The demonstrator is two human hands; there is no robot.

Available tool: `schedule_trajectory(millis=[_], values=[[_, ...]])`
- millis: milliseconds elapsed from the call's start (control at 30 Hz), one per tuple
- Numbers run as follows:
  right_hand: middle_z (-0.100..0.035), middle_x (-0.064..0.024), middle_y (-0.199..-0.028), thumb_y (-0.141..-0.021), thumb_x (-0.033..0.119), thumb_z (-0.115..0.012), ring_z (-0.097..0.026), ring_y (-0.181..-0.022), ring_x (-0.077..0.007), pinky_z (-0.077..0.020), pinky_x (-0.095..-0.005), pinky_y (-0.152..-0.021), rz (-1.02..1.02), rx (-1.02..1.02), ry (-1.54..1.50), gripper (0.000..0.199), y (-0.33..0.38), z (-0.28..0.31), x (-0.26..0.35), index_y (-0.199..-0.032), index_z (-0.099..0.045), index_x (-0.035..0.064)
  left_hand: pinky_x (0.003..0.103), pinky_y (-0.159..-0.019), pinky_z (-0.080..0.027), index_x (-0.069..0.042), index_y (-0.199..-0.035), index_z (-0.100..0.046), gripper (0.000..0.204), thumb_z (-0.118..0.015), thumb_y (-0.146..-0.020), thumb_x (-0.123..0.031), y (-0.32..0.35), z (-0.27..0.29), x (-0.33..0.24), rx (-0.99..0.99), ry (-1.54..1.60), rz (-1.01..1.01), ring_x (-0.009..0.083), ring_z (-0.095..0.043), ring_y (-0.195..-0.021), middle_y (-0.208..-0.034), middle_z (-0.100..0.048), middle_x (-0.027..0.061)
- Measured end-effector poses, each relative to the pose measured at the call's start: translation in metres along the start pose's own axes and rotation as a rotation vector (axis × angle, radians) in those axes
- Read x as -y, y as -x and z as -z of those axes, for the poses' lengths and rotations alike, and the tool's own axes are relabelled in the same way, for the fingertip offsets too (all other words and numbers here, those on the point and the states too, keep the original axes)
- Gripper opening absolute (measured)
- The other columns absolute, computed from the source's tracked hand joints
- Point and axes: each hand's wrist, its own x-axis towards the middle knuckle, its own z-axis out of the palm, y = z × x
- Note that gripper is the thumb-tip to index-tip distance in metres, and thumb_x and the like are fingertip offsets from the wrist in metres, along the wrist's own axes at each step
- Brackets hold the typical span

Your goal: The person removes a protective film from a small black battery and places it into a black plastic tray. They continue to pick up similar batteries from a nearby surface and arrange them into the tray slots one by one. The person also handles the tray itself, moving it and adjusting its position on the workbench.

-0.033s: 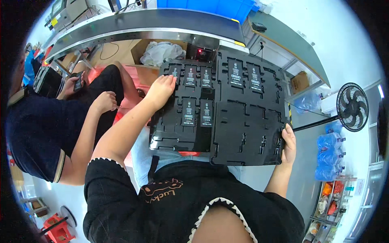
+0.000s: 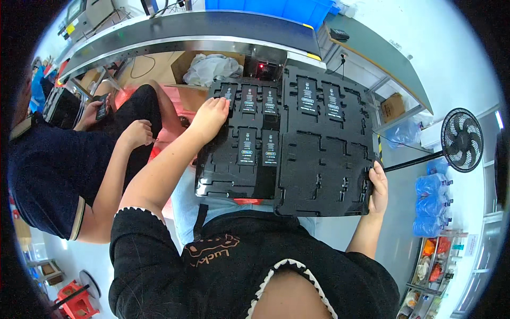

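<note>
Two black moulded plastic trays lie side by side before me, above my lap. In the left tray point(image 2: 218, 178), several flat black phone batteries point(image 2: 248, 100) with white print sit in the pockets. My left hand point(image 2: 211, 119) reaches over its left edge, fingers closed at the upper-left battery point(image 2: 229, 90); the fingertips partly hide it. My right hand point(image 2: 378, 187) grips the right edge of the right tray point(image 2: 303, 183), thumb on top. Two batteries point(image 2: 307, 98) lie at the far end of the right tray's side; the pockets nearer me hold none.
A dark conveyor belt point(image 2: 212, 25) crosses beyond the trays, a cardboard box point(image 2: 180, 69) under it. On my left sits a co-worker point(image 2: 64, 170) holding a dark device point(image 2: 102, 108). To the right are a green-topped table point(image 2: 377, 61), a black fan point(image 2: 462, 140) and blue water bottles point(image 2: 429, 204).
</note>
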Motion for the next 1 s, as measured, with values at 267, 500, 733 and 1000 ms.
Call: schedule_trajectory(millis=[267, 500, 733, 1000], values=[[-0.064, -0.0131, -0.109, -0.089, 0.004, -0.055, -0.064, -0.096, -0.0188, -0.0507, -0.0306, -0.087, -0.008, -0.016, -0.023, 0.029, -0.005, 0.0, -0.008, -0.117, -0.052, -0.0037, 0.036, -0.081, -0.045, 0.0, -0.091, -0.06, 0.016, -0.054, -0.082, -0.012, -0.002, -0.003, -0.001, 0.116, -0.086, -0.025, 0.0253, -0.057, -0.09, -0.091, -0.057, 0.0105], [-0.064, -0.0129, -0.107, -0.087, 0.003, -0.058, -0.064, -0.095, -0.0182, -0.0505, -0.0307, -0.087, -0.059, -0.013, -0.041, 0.031, -0.008, -0.012, -0.019, -0.116, -0.052, -0.0039, 0.043, -0.088, -0.043, -0.003, -0.099, -0.064, 0.025, -0.063, -0.082, -0.02, -0.016, 0.035, 0.0, 0.035, 0.285, 0.171, 0.0302, -0.054, -0.102, -0.108, -0.057, 0.0113], [-0.062, -0.0141, -0.109, -0.085, 0.002, -0.058, -0.063, -0.096, -0.0198, -0.05, -0.0318, -0.088, -0.108, 0.081, -0.037, 0.035, -0.012, -0.041, -0.034, -0.118, -0.049, -0.0053, 0.041, -0.106, -0.034, -0.005, -0.133, -0.046, 0.066, -0.07, -0.074, -0.021, -0.049, 0.113, -0.028, -0.032, 0.748, -0.02, 0.035, -0.042, -0.127, -0.136, -0.043, 0.0196], [-0.062, -0.0144, -0.109, -0.086, 0.002, -0.058, -0.063, -0.096, -0.0192, -0.0502, -0.0318, -0.087, -0.14, 0.128, -0.068, 0.035, -0.01, -0.047, -0.043, -0.118, -0.049, -0.0055, 0.044, -0.085, -0.049, 0.004, -0.108, -0.056, 0.043, -0.064, -0.073, -0.019, -0.053, 0.103, -0.028, 0.357, 0.577, -0.133, 0.0373, -0.059, -0.098, -0.105, -0.059, 0.0219]])
